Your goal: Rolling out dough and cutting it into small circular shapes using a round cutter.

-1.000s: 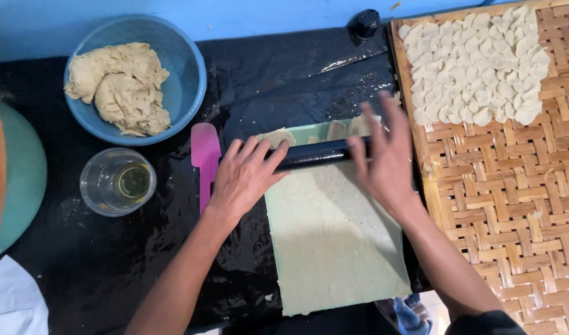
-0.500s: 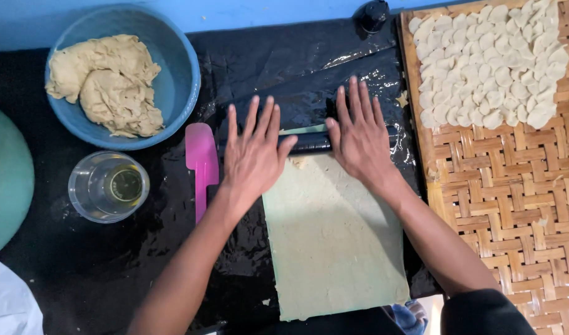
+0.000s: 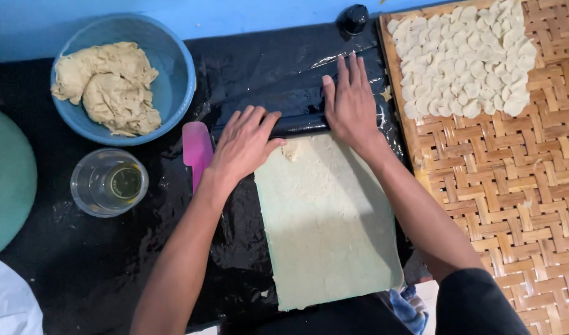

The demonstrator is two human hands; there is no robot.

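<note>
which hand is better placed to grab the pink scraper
Left. The left hand rests on the black rolling pin right beside the pink scraper. The right hand is on the far side of the dough sheet, nearer the woven tray.

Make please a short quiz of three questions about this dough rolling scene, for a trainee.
1. True or false: both hands press on the black rolling pin.
2. What lies in the blue bowl? A) lumps of dough B) water C) cut rounds
3. Fill in: the small cut dough pieces lie on a woven ____ tray.

Key:
1. True. The left hand and right hand rest flat on it, at the far end of the dough sheet.
2. A
3. bamboo
</note>
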